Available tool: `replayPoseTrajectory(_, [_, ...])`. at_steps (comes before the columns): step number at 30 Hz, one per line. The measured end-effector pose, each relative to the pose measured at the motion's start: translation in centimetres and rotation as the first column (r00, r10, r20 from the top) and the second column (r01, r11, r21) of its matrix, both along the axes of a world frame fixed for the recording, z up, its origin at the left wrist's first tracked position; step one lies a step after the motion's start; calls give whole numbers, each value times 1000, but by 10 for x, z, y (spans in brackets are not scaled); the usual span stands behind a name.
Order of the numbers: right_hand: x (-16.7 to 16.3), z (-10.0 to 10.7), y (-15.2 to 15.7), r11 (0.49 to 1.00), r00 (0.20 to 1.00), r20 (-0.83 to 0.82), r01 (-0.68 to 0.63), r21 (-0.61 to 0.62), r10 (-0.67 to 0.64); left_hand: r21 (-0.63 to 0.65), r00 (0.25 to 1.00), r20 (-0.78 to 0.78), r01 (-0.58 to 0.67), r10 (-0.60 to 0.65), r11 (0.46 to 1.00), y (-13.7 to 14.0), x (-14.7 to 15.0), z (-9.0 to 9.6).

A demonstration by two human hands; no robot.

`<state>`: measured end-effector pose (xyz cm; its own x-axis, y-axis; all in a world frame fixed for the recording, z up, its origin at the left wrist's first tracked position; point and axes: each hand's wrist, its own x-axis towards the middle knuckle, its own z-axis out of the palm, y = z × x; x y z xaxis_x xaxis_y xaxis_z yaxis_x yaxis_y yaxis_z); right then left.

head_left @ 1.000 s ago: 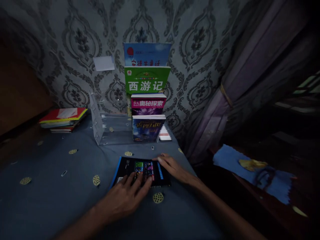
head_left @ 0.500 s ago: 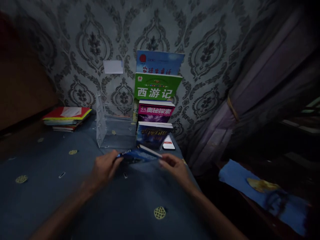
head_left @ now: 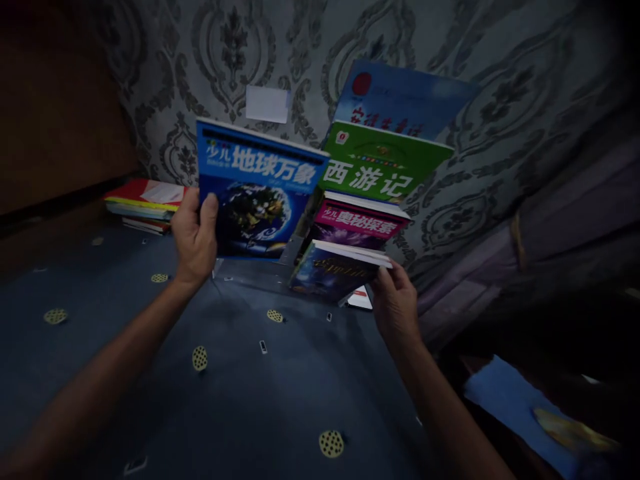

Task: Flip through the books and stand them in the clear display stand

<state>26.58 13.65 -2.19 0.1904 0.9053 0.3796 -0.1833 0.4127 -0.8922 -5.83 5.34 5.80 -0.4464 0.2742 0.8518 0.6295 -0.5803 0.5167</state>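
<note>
My left hand grips the left edge of a blue book with a globe on its cover, held upright with the cover facing me. My right hand is closed at the upper right corner of a dark blue book, thumb in front. That book stands lowest in a stepped row. Behind it rise a pink-and-purple book, a green book and a light blue book. The globe book hides most of the clear stepped rack's left part.
A stack of books and papers lies at the left by the wall. A phone rests behind my right hand. A white card is on the patterned wall. At the right are a curtain and a blue cloth.
My left hand has raised the globe book from low over the table and turned its cover toward me. My right hand has moved from that book to the dark blue one. The view has tilted.
</note>
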Motion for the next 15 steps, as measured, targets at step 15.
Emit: replayPoseTrajectory(15, [-7,-20,18,1000,999,-33,3,1,-3,-83,939,39,343,-341,936,67,69,-10])
